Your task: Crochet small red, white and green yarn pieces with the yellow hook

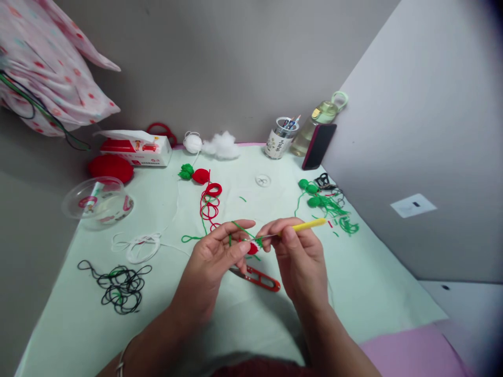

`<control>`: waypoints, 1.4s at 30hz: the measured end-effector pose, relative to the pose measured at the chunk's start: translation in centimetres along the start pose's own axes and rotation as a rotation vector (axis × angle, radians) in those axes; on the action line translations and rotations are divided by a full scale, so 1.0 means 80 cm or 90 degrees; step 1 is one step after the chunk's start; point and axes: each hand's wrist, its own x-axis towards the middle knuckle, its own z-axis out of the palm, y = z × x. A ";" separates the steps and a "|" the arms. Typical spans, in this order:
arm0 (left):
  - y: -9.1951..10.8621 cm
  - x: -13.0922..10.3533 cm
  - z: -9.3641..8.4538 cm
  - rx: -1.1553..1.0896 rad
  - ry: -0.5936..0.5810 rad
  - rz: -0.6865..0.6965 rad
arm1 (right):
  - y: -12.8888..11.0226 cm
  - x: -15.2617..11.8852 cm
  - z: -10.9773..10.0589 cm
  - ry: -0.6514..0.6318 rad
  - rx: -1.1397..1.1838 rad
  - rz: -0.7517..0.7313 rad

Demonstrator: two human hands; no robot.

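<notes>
Left hand [212, 262] pinches a small red, white and green crochet piece [252, 248], green yarn over its fingers; right hand [302, 254] grips a yellow-handled hook [310, 225], metal tip at the piece. Piece is between the hands, above the surface [377, 283], pale green cover. Red-handled snips [264, 281] lie just below the hands. Left: tangled black cord [123, 288], white yarn loops [143, 248], clear plastic tub [118, 207]. Beyond the hands: red yarn loops [209, 209], green and red yarn bundles, white ball [193, 142], fluffy stuffing [222, 146]. Right: green yarn pieces [330, 204]. Far edge: tissue box [145, 153], pen holder [275, 145], bottle [304, 139], phone [320, 146] leaning on it. Grey wall [243, 63] behind; wall plate [413, 209] at right; pink patterned cloth [58, 78] hangs upper left.
</notes>
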 end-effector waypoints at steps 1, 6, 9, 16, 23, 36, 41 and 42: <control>0.001 0.000 0.000 -0.001 0.001 -0.003 | -0.001 0.000 0.000 -0.004 0.006 -0.001; 0.003 -0.001 0.001 0.040 0.022 0.026 | -0.005 -0.009 -0.002 -0.017 -0.140 -0.093; -0.001 -0.002 0.002 0.101 0.065 0.079 | -0.008 -0.014 -0.002 -0.064 -0.298 -0.227; -0.011 -0.008 0.003 0.273 0.145 0.298 | -0.005 -0.020 0.000 -0.120 -0.531 -0.451; 0.000 -0.004 0.006 -0.064 -0.028 -0.066 | 0.001 -0.022 -0.003 -0.079 -0.704 -0.544; -0.004 -0.002 0.004 -0.010 0.040 0.017 | -0.001 -0.013 0.003 -0.045 -0.363 -0.230; -0.001 0.002 0.003 -0.135 -0.028 -0.116 | -0.004 -0.019 -0.002 -0.059 -0.510 -0.343; 0.001 0.003 0.002 -0.154 -0.032 -0.132 | -0.004 -0.017 -0.002 -0.035 -0.468 -0.324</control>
